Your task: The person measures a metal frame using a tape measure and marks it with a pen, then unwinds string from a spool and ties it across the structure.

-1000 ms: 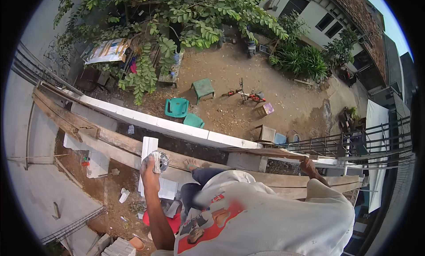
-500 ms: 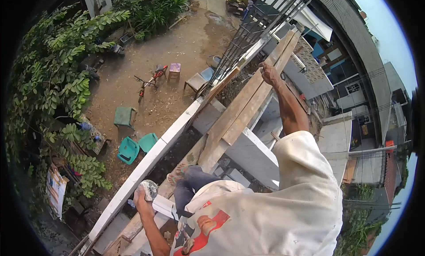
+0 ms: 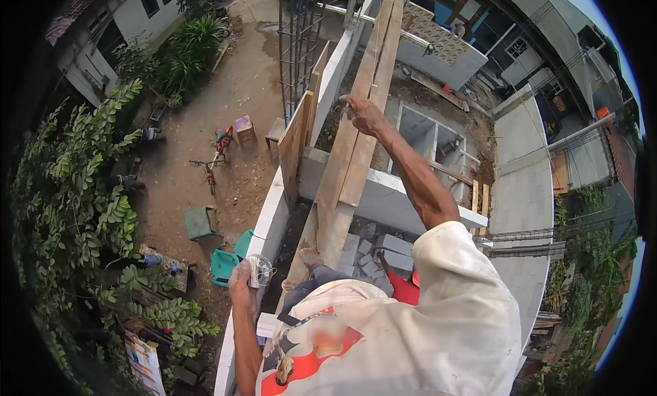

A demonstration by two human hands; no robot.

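My left hand [image 3: 243, 288] is closed around a spool of pale string [image 3: 260, 271], held low beside the white block wall [image 3: 263, 221]. My right hand [image 3: 366, 115] reaches forward over the long wooden planks [image 3: 356, 160]. Its fingers are bent together as in a pinch. Whatever lies between them is too thin or hidden to make out. The planks run away from me along the wall, and my sandalled feet [image 3: 311, 257] stand on the boards at the near end.
Below right, a person in a red top [image 3: 404, 290] reaches toward grey blocks [image 3: 397, 249]. A rebar cage [image 3: 298, 54] rises left of the planks. On the ground lower left are a bicycle [image 3: 213, 160], a green stool [image 3: 200, 223] and a teal chair [image 3: 222, 267].
My view has turned, so the planks run more upright. My right hand appears lower and further left; my left hand still holds the spool. The person in red has come into view.
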